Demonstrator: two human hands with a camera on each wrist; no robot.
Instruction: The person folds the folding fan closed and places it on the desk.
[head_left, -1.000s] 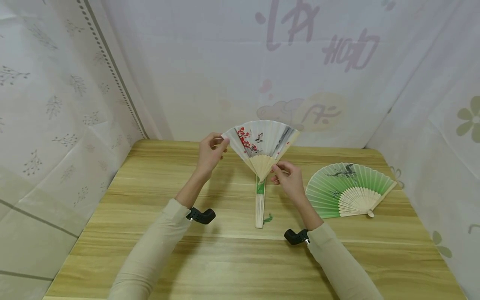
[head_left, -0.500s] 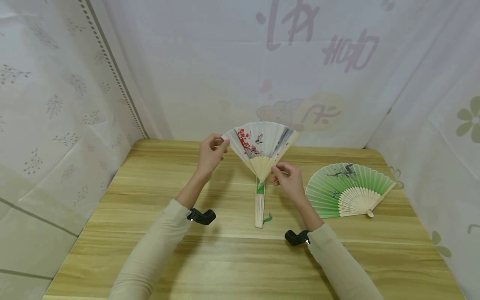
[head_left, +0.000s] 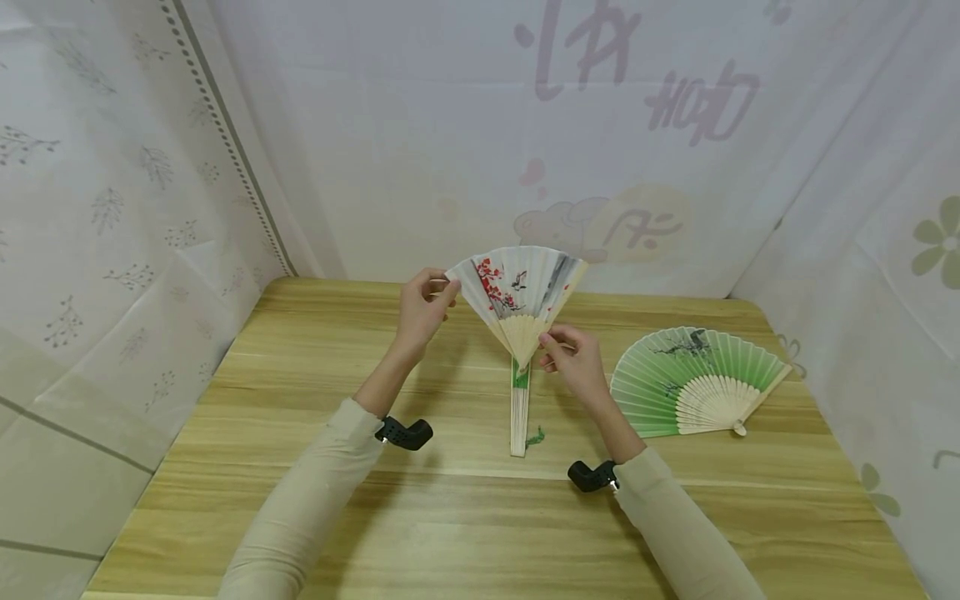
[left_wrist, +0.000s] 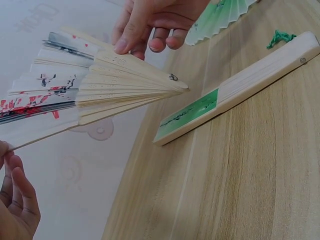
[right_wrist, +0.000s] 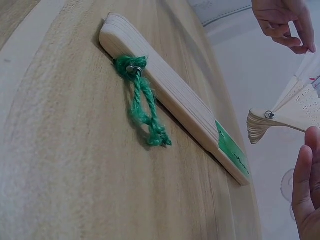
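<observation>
A partly spread white folding fan [head_left: 528,287], with red blossoms and a bird on it, is held above the table in the head view. My left hand [head_left: 425,310] pinches its upper left edge between thumb and fingers. Lower down on the opposite side, my right hand [head_left: 576,358] pinches the outer wooden rib near the pivot. Below the white fan lies a folded green fan [head_left: 519,417] with a green tassel [right_wrist: 147,112], seen closely in the right wrist view. Its upper end is partly hidden behind the white fan in the head view.
A spread green folding fan [head_left: 697,383] with a dark branch print lies to the right of my right hand on the wooden table [head_left: 450,533]. Printed white curtains [head_left: 375,150] stand behind the table and on both sides.
The white fan's right edge has drawn inward a little, so its spread is slightly narrower. My right hand has shifted a touch to the left; the left hand stays almost still.
</observation>
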